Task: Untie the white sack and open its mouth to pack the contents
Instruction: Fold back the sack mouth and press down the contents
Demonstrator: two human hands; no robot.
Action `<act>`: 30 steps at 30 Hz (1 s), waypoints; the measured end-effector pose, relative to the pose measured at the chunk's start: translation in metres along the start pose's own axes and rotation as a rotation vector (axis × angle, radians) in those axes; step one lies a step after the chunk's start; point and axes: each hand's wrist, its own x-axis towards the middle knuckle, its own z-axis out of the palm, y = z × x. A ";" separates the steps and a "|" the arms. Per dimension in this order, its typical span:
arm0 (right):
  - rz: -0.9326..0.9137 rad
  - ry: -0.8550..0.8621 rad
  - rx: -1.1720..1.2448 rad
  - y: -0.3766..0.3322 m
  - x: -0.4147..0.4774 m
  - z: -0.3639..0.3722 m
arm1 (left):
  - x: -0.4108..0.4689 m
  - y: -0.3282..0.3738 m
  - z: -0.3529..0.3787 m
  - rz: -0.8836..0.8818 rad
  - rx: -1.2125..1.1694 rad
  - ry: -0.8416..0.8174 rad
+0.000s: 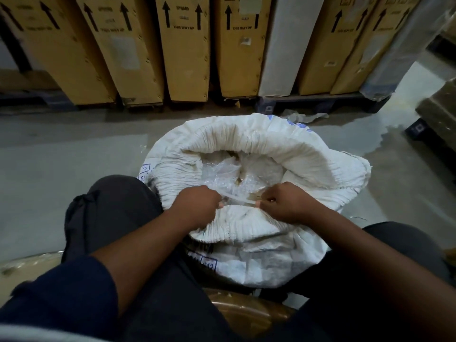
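Note:
A white woven sack (266, 257) stands on the floor between my knees, its mouth open and its crinkled rim (259, 141) rolled outward. Inside lies clear bubble wrap (222, 176) over the contents. My left hand (197, 208) and my right hand (283, 203) sit at the near rim, each pinching one end of a thin translucent strip (239, 199) stretched taut between them. Whether the strip is a tie or part of the inner plastic is unclear.
Tall brown cartons (185, 50) marked "this way up" stand on dark pallets (320, 102) along the far side. A wet patch (404, 134) shines on the grey floor at right. Brown wrapped packages lie under my legs (241, 314) and at the lower left (24, 267).

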 end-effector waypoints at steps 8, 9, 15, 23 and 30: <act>-0.066 -0.177 -0.291 0.002 -0.031 -0.004 | -0.024 0.008 -0.004 0.059 0.233 -0.304; -0.078 -0.210 -0.326 0.003 -0.036 -0.003 | -0.027 0.009 -0.004 0.067 0.253 -0.383; -0.108 -0.447 -0.475 0.011 -0.069 0.012 | -0.054 0.016 -0.010 0.114 0.414 -0.476; 0.031 -0.651 -0.407 0.032 -0.102 0.005 | -0.084 0.030 -0.034 0.045 0.412 -0.746; 0.033 -0.718 -0.334 0.028 -0.124 -0.008 | -0.110 0.028 -0.044 0.111 0.513 -0.638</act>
